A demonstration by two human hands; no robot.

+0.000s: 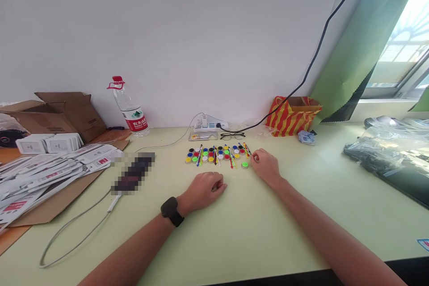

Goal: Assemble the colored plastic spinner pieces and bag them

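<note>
Plain pale wall (214,40) behind a light-green bench (234,241), w/ daylight from a window (402,53) at far R. Mid-bench, small round pieces (205,159) w/ coloured tops (black, blue, white, red, yellow, green) sit in three close rows. Slim coloured sticks (200,155) lie across them in bunches.

Person's R hand (266,167) is at the right-hand end of the rows, its wrist and forearm low over the bench. Its fingertips are drawn together right by the end bunch of sticks (247,150); can't tell if the grip has a stick in it or only sits next to one. One green-topped piece (245,165) sits apart from the rows, just beside those fingers.

L hand (204,190) rests in front of the rows, fingers loosely curled; nothing pokes out, but palm's hidden, so can't say for sure what's inside. Dark watch (171,210) on that wrist.

Handling, as a judgement: a light fingertip pinch, one stick at a time, suits this best, b/c things are packed tight. Knuckles want to be kept high, esp. near the green-topped piece, which could get nudged. L hand is close enough to steady the rows.
</note>
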